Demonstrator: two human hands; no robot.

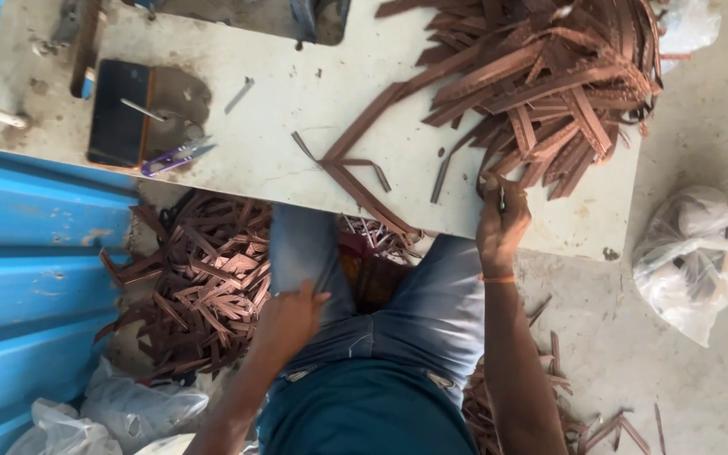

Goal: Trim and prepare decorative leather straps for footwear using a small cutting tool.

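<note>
A big heap of brown leather-like strips (549, 76) covers the right part of a worn white table (297, 93). My right hand (501, 226) sits at the near edge of that heap, fingers closed around a small dark tool (501, 199) and touching the strips. My left hand (290, 322) rests palm down on my left thigh in blue jeans, fingers spread, holding nothing. A few loose strips (355, 173) lie on the table between the two hands.
Purple-handled snips (175, 156) and a black plate (120, 114) lie at the table's left. Another pile of brown strips (204, 286) covers the floor under the table. A blue corrugated sheet (18, 278) runs along the left. Plastic bags lie at the right (697, 253) and bottom left (128, 409).
</note>
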